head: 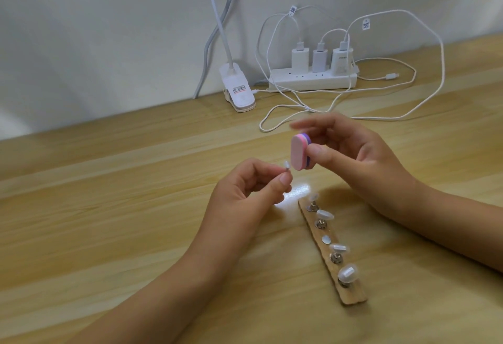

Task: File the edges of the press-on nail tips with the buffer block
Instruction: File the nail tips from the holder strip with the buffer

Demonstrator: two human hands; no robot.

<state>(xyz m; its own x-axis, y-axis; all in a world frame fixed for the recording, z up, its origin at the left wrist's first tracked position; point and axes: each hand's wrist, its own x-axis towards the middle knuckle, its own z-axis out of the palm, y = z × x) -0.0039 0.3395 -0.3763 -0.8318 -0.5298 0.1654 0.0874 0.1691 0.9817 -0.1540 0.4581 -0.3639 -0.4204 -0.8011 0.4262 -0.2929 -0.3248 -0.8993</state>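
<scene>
One nail tip meets the buffer block; filing looks under way.
Left hand pinches the tip between curled fingers, and right hand grips the pink block just beside it. Four other tips stand on the wooden holder, near right on the worktop, with one magnet bare; whether these are filed cannot be told.

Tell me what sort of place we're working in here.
Most likely a home desk used as a small craft station, not a salon: on the wood-grain desktop sit a power strip with three chargers, a clip-on lamp base, and a wooden strip holding nail tips on stands.
</scene>
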